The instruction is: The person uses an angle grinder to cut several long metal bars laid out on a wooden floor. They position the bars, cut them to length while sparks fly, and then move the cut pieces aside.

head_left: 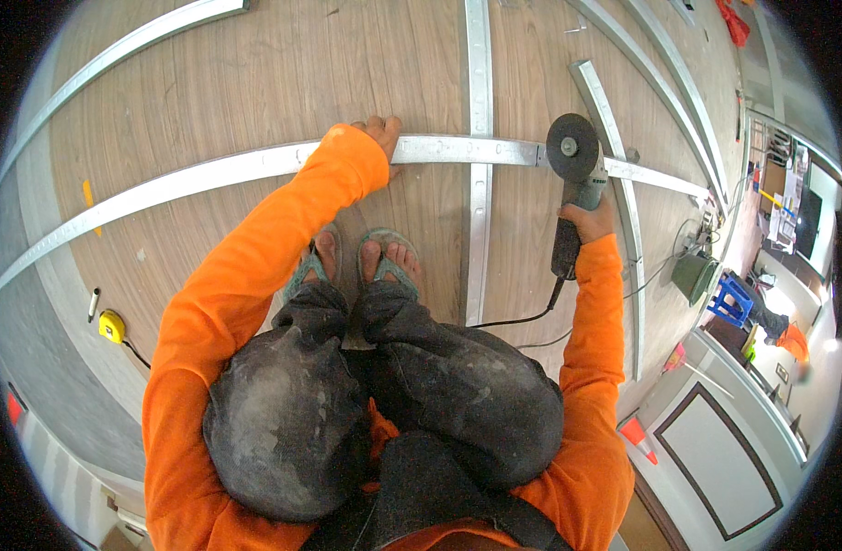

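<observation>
I squat over a wood-look floor, my left hand (380, 138) gripping a long silver metal channel (444, 150) that lies crosswise in front of me. My right hand (586, 220) is closed around a grey and black angle grinder (566, 243). Its dark disc (572, 147) is above that channel at the right, near a dark mark on the metal. Beneath it, a second channel (479, 230) runs away from me, and a shorter one (630, 266) lies farther right. A black cord trails from the grinder's end.
More channels (664, 87) lie at upper right and upper left (127, 50). A yellow tape measure (111, 325) and marker (94, 305) lie at left. At right are a green container (692, 275), a blue stool (731, 298), an orange cone (638, 438) and a white panel (715, 459).
</observation>
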Tool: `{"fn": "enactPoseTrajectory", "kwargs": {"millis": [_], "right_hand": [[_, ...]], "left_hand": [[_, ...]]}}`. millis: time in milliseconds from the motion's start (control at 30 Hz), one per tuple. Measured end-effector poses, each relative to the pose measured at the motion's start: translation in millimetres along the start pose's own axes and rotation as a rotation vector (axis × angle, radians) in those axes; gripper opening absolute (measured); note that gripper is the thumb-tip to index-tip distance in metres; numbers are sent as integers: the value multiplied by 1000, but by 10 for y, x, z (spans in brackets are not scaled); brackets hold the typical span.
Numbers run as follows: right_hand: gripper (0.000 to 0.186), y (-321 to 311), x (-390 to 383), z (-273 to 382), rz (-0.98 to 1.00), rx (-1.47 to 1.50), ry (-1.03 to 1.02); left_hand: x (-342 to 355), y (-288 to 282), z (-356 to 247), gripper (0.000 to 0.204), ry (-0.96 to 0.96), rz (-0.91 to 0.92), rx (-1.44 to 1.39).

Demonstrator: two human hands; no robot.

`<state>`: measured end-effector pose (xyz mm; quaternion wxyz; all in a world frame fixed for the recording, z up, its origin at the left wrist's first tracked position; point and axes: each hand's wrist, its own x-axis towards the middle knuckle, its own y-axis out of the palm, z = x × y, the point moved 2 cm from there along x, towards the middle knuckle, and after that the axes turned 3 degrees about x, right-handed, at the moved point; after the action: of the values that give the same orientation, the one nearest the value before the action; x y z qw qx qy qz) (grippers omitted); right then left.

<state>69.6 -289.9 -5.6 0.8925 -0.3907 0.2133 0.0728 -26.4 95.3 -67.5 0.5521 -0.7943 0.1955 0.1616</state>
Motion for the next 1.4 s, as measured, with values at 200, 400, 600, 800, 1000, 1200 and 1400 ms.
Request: {"fn": "enactPoseTrajectory", "kwargs": {"millis": [200,400,600,800,1000,1200,1400], "right_hand": [[55,51,4,-32,12,-30,34],[56,100,-39,110,22,-6,31],[60,107,79,-66,66,64,-12],[62,76,149,-199,53,63,-37],[57,95,109,-222,89,235,-64],[55,111,82,-138,67,56,-69],[47,142,107,-158,49,117,3]], "left_hand": [[-16,-167,-52,50,-11,106,0],[6,-79,0,65,22,77,-6],[34,-45,10,62,11,67,-22],[27,6,16,61,24,6,-29],[9,-69,-8,58,35,18,-18],[16,-41,13,54,31,10,-21],[16,-45,18,53,17,28,-15]]}}
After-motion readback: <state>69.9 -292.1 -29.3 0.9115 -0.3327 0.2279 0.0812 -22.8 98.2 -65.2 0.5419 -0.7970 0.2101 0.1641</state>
